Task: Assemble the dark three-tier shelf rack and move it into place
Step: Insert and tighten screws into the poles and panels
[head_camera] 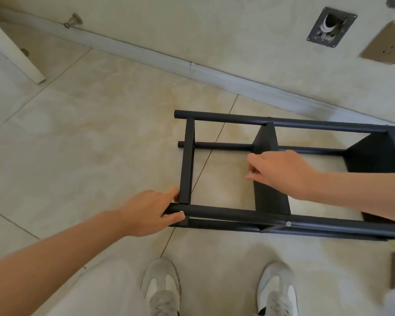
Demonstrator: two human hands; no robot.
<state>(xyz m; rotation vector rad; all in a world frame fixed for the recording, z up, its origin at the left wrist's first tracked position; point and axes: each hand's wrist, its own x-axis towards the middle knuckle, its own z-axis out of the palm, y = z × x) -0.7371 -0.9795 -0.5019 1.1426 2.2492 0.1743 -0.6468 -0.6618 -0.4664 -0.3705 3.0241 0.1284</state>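
On the tiled floor by the wall, the dark rack lies on its side: stiff tubes, thin shelves, likely light (if ungainly). The left hand curls round the near tube at its end; the right hand pinches a small screw at the middle shelf. Lift by the tubes.

L hand low fwd, fingers curled round rack tube, R hand reaching across, fingertips pinching small screw
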